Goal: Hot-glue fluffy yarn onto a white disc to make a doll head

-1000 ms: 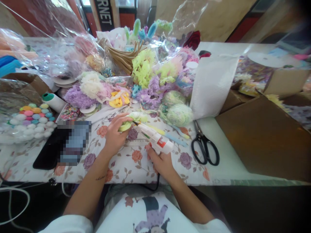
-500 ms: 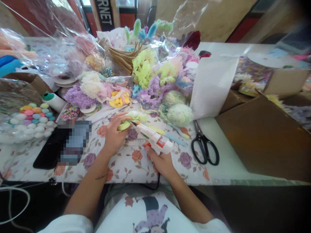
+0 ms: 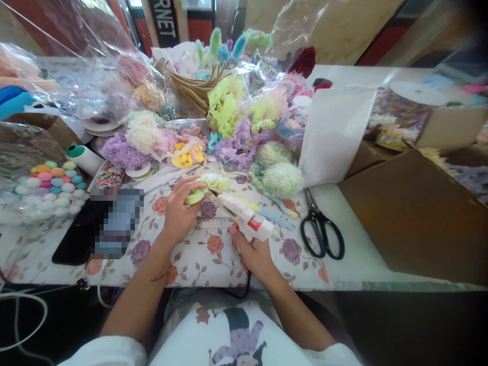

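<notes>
My left hand is closed on a pale yellow-green piece of ruffled fabric, pinched between thumb and fingers. In my right hand is a white hot glue gun with red parts, my fingers wrapped round its handle. Its dark nozzle points up and left, close to the fabric; whether the tip touches it I cannot tell. A dark cord hangs from below the handle. Behind the glue gun lie slim sticks in light blue and yellow.
Black-handled scissors lie to the right, beside a large cardboard box. On the left are a phone and a bag of coloured pompoms. Yarn balls, ruffled fabrics and plastic wrapping crowd the back of the flowered tablecloth.
The glue gun has shifted slightly right, its nozzle drawing a little away from the held fabric. My left hand stays in nearly the same place.
</notes>
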